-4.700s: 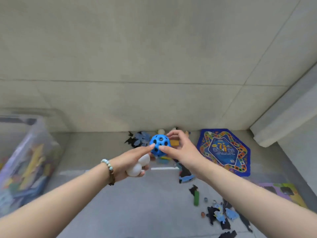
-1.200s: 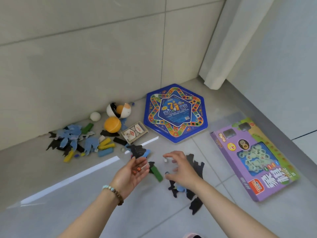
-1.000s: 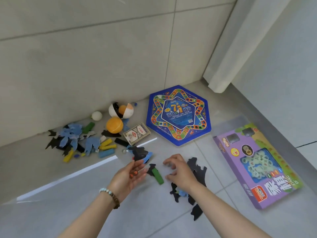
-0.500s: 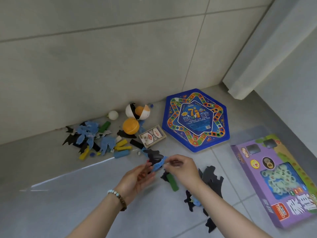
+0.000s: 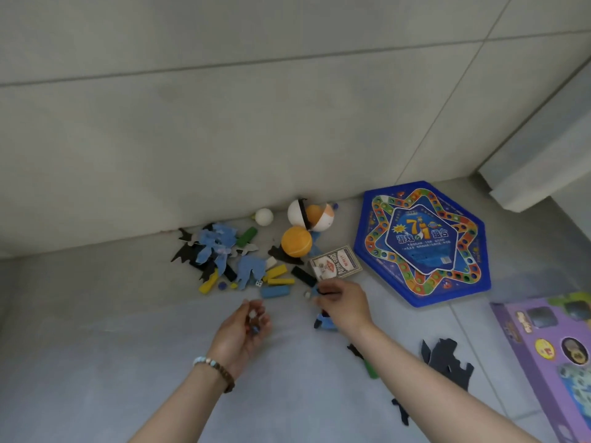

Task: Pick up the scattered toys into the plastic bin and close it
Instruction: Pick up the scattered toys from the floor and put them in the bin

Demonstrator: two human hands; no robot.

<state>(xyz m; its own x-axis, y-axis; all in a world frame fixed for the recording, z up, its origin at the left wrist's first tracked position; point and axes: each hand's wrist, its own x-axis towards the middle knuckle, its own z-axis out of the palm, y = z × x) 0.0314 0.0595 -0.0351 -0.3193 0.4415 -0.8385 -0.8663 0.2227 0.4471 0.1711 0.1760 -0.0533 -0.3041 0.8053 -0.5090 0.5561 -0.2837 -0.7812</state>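
Note:
Toys lie scattered on the grey floor by the wall: blue and black foam shapes [image 5: 215, 247], yellow blocks [image 5: 277, 274], a blue block [image 5: 275, 292], a green block [image 5: 246, 236], an orange ball [image 5: 296, 241], a white-and-orange ball toy [image 5: 311, 215], a small white ball [image 5: 264, 216] and a card deck [image 5: 335, 266]. My left hand [image 5: 244, 327] is cupped palm-up around a few small beads. My right hand [image 5: 342, 306] reaches down just below the card deck, its fingertips pinching a small dark-blue piece beside a tiny white bead [image 5: 306, 294]. The plastic bin is out of view.
A blue hexagonal game board [image 5: 422, 243] lies right of the pile. A purple game box [image 5: 550, 359] sits at the right edge. Black foam pieces [image 5: 447, 362] and a green block [image 5: 371, 369] lie under and beside my right forearm. A curtain hem [image 5: 527, 174] hangs at the upper right.
My view has shifted toward the pile by the wall. My right hand has moved up from my left palm to the small pieces below the card deck; my left hand stays cupped.

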